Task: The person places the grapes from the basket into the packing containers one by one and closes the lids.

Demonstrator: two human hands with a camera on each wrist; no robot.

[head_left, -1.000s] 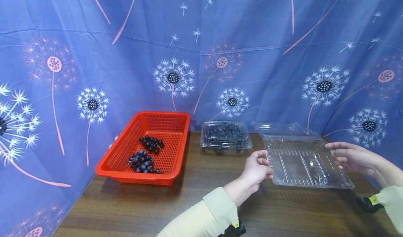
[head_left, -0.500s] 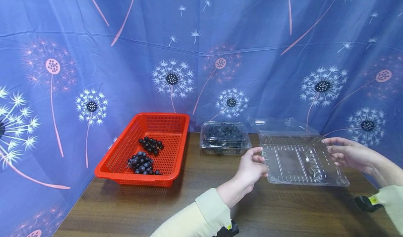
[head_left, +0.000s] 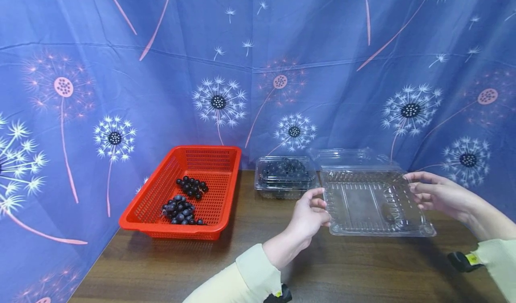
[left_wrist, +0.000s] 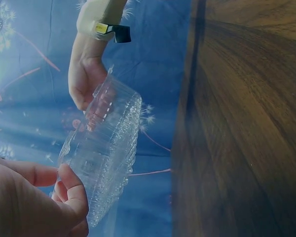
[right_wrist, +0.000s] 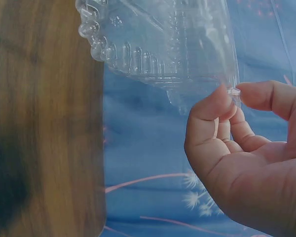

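Note:
An empty clear plastic clamshell container (head_left: 367,204), its lid (head_left: 350,158) folded back toward the curtain, hangs above the table between both hands. My left hand (head_left: 304,215) pinches its left rim between thumb and fingers; in the left wrist view the left hand (left_wrist: 39,197) grips that edge. On the opposite rim, my right hand (head_left: 445,194) holds on with thumb and curled fingers. The right wrist view has the right hand (right_wrist: 246,143) pinching a small tab on the edge. Behind the left hand stands a closed clear container (head_left: 286,177) with dark grapes inside.
A red perforated basket (head_left: 230,191) stands on the left of the wooden table (head_left: 169,267). Two bunches of dark grapes lie in it, a nearer bunch (head_left: 180,210) and a farther bunch (head_left: 192,186). A blue dandelion-print curtain (head_left: 258,34) rises behind the table.
Both hands have carried the open clamshell container leftward, closer to the filled container. The grips look the same. The basket and grapes stay in place as the head view shifts slightly.

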